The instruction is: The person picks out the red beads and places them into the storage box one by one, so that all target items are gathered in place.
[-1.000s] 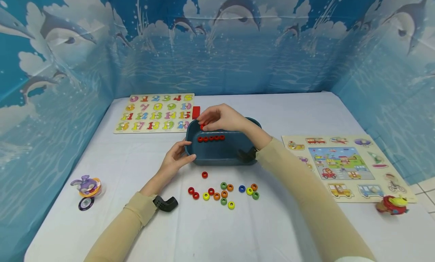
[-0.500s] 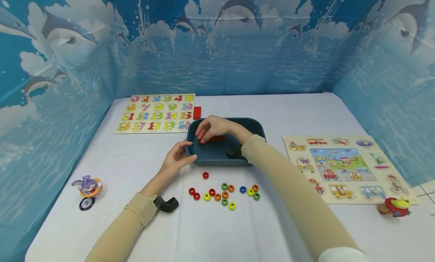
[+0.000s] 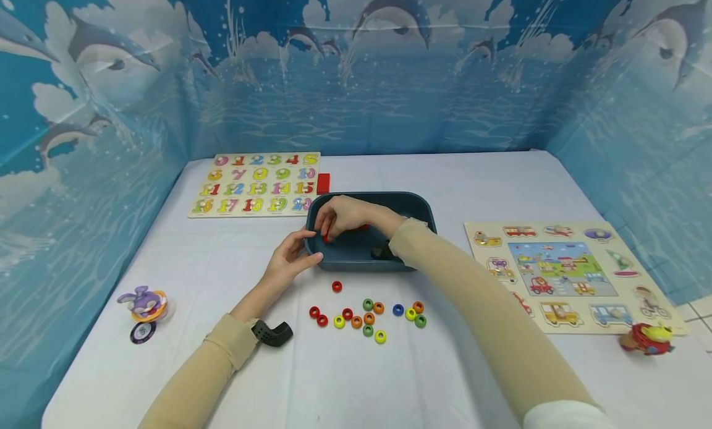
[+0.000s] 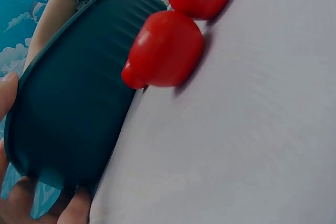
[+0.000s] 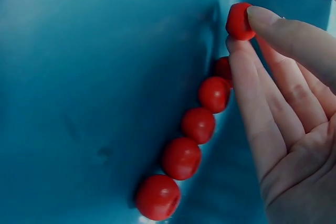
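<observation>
My right hand (image 3: 346, 212) reaches into the dark teal plastic tray (image 3: 369, 266) near its left end. In the right wrist view, its thumb and a fingertip pinch a red bead (image 5: 240, 21). That bead is at the far end of a row of several red beads (image 5: 181, 158) on the tray floor. The head view shows this row mostly covered by the right hand. My left hand (image 3: 286, 259) holds the left end of the tray, thumb at the near corner and fingers at the rim. Two larger-looking red beads (image 4: 167, 48) lie outside the tray in the left wrist view.
Loose red, yellow, orange, green and blue beads (image 3: 356, 321) lie in front of the tray. A number puzzle board (image 3: 253, 188) and a red block (image 3: 323, 183) are behind left. At right are a vehicle puzzle board (image 3: 562, 268) and a small toy (image 3: 647, 339); a purple rabbit toy (image 3: 143, 303) stands left.
My right hand has come down from over the tray's back left into the tray, carrying the red bead to the row's left end. The left hand stays on the tray.
</observation>
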A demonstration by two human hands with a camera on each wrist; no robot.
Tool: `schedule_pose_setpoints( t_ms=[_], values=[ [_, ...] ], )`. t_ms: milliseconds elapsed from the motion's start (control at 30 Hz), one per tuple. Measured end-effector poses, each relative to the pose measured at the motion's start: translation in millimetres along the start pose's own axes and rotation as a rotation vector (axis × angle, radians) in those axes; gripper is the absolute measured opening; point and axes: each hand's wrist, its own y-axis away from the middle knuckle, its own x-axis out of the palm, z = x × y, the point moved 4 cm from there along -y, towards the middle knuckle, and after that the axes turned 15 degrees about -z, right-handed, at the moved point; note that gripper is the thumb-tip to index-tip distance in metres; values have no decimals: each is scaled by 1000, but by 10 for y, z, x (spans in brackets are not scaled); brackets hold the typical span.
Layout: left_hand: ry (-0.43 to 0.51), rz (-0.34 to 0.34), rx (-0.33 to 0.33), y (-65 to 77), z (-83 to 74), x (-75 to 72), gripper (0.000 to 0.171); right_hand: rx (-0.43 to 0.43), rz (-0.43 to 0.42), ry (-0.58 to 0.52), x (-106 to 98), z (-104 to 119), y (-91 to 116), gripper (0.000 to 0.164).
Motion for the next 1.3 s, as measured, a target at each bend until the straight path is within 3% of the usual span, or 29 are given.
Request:
schedule_pose_setpoints(
  t_ms=[233, 400, 567, 700, 800, 967, 1100, 1300],
  values=[
    [-4, -8, -12, 23, -67, 16, 45, 26, 7, 32, 12, 7, 19, 26],
    [-4, 1, -9, 21, -34, 22, 47, 29, -27, -81, -138, 122, 120, 30],
    [-9, 4, -11, 30, -75, 29, 47, -68, -107, -215, -410, 399, 419, 33],
    [-1, -1, -16, 30, -81, 21, 47, -126, -161, -284, -468, 589, 747, 32],
    [-11, -4, -18, 33, -83, 17, 47, -157, -194, -333, -364, 679, 977, 30],
    [-24, -16, -28, 41, -90, 12, 47, -166, -221, -384, -10, 722, 1255, 26],
    [-21, -15, -9, 36, -95, 14, 48, -108, -253, -419, 272, 614, 1347, 24],
    [-22, -2, -14, 39, -85, 21, 51, -48, -375, -402, 562, 363, 1356, 26]
  ],
)
